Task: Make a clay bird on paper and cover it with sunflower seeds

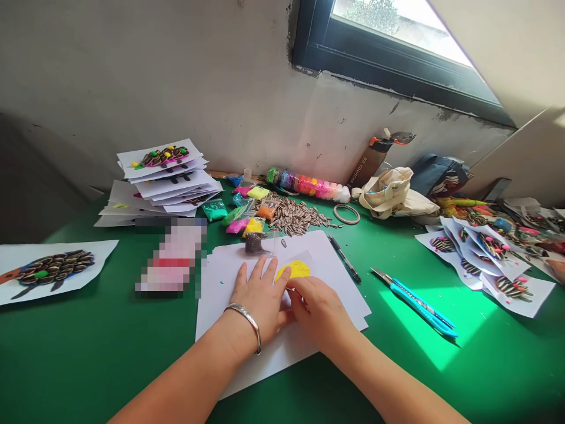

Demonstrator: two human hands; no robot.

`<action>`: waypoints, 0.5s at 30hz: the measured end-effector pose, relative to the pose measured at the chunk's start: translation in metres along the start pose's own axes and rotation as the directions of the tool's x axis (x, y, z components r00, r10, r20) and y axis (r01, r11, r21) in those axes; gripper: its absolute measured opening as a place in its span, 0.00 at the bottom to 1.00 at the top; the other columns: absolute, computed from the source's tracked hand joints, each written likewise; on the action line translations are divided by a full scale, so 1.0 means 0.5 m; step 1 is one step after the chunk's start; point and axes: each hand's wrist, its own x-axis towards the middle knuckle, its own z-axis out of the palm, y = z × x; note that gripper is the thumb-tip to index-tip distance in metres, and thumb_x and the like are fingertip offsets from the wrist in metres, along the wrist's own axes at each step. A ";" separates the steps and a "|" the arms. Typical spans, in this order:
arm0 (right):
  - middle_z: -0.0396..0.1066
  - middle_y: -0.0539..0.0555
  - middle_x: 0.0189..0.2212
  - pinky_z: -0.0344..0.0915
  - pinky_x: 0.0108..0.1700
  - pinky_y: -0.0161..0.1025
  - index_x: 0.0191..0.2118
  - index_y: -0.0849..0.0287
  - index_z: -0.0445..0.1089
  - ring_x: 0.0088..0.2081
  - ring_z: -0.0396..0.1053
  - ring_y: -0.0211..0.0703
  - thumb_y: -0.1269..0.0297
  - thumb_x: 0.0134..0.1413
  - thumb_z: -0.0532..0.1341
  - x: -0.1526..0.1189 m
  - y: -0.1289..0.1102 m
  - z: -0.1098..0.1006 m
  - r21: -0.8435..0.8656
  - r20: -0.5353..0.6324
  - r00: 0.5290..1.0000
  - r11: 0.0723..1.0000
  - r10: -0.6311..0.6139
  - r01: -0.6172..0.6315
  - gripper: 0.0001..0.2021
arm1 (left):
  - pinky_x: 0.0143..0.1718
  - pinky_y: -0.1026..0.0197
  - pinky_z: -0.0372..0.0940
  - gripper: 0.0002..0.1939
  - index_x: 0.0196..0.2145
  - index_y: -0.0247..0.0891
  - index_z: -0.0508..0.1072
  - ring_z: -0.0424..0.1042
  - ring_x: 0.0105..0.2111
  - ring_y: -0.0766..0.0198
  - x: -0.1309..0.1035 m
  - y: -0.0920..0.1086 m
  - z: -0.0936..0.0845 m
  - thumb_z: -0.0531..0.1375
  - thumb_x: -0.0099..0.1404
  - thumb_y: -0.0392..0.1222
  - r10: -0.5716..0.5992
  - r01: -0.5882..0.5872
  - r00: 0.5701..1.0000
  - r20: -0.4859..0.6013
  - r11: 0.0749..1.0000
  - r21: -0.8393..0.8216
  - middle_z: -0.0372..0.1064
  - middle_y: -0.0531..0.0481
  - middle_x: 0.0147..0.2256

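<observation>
A left hand wearing a silver bracelet lies, fingers spread, on white paper; the right hand curls its fingers at the near edge of a yellow disc on that paper (whether they pinch anything, I cannot tell)

My L hand is spread on white paper, silver bangle on that wrist; my R hand bends in at edge of yellow disc. Bag w/ dark stuff just past L hand. Pen + blue cutter to R on green counter, seeds further back.
</observation>
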 end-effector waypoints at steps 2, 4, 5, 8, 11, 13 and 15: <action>0.68 0.51 0.25 0.56 0.31 0.35 0.31 0.59 0.67 0.29 0.62 0.39 0.76 0.57 0.50 0.000 0.000 0.002 0.002 0.022 1.000 1.000 0.003 -0.003 0.11 | 0.61 0.31 0.40 0.37 0.64 0.43 0.55 0.43 0.66 0.40 0.000 0.000 0.000 0.57 0.60 0.53 0.007 -0.007 1.000 -0.004 1.000 -0.002 0.47 0.38 0.66; 0.67 0.51 0.25 0.56 0.31 0.35 0.29 0.59 0.66 0.28 0.61 0.39 0.75 0.56 0.50 -0.001 0.004 0.005 -0.007 0.039 0.999 1.000 0.008 -0.008 0.10 | 0.61 0.31 0.40 0.36 0.64 0.43 0.55 0.43 0.66 0.40 0.000 0.000 0.000 0.57 0.61 0.54 0.008 -0.008 1.000 -0.008 1.000 -0.004 0.48 0.38 0.66; 0.67 0.51 0.24 0.55 0.30 0.35 0.28 0.59 0.65 0.28 0.61 0.39 0.75 0.56 0.50 -0.002 0.006 0.006 -0.016 0.042 0.999 1.000 0.011 -0.011 0.10 | 0.61 0.31 0.40 0.36 0.64 0.43 0.55 0.43 0.66 0.40 0.000 0.000 -0.001 0.57 0.61 0.54 0.006 -0.006 1.000 -0.006 1.000 -0.004 0.48 0.39 0.66; 0.66 0.51 0.23 0.54 0.30 0.35 0.26 0.59 0.63 0.27 0.60 0.39 0.74 0.56 0.51 -0.004 0.011 0.008 -0.038 0.034 0.999 0.999 0.015 -0.014 0.10 | 0.61 0.31 0.40 0.35 0.64 0.44 0.55 0.43 0.66 0.41 -0.001 0.002 -0.002 0.56 0.61 0.54 0.000 0.000 1.000 0.000 1.000 -0.002 0.48 0.39 0.66; 0.66 0.51 0.24 0.55 0.30 0.34 0.27 0.59 0.63 0.27 0.60 0.39 0.75 0.56 0.51 -0.004 0.012 0.010 -0.028 0.023 1.000 1.000 -0.005 0.006 0.10 | 0.61 0.32 0.40 0.36 0.64 0.43 0.55 0.43 0.66 0.41 -0.003 0.003 -0.003 0.57 0.61 0.53 -0.002 0.002 1.000 0.005 1.000 0.004 0.47 0.39 0.66; 0.66 0.51 0.24 0.55 0.30 0.34 0.27 0.59 0.64 0.27 0.60 0.39 0.75 0.56 0.51 -0.004 0.013 0.011 -0.035 0.020 1.000 0.999 -0.019 0.020 0.10 | 0.61 0.32 0.40 0.37 0.64 0.43 0.55 0.43 0.66 0.41 -0.002 0.003 -0.003 0.58 0.60 0.52 -0.003 0.003 1.000 0.009 1.000 0.009 0.47 0.39 0.66; 0.65 0.51 0.24 0.54 0.30 0.35 0.26 0.59 0.63 0.27 0.59 0.39 0.75 0.55 0.51 -0.004 0.013 0.012 -0.059 0.005 1.000 0.998 -0.026 0.026 0.10 | 0.61 0.32 0.40 0.36 0.64 0.43 0.55 0.43 0.66 0.41 0.000 0.003 -0.003 0.57 0.60 0.53 -0.003 0.003 1.000 0.015 1.000 0.010 0.47 0.39 0.66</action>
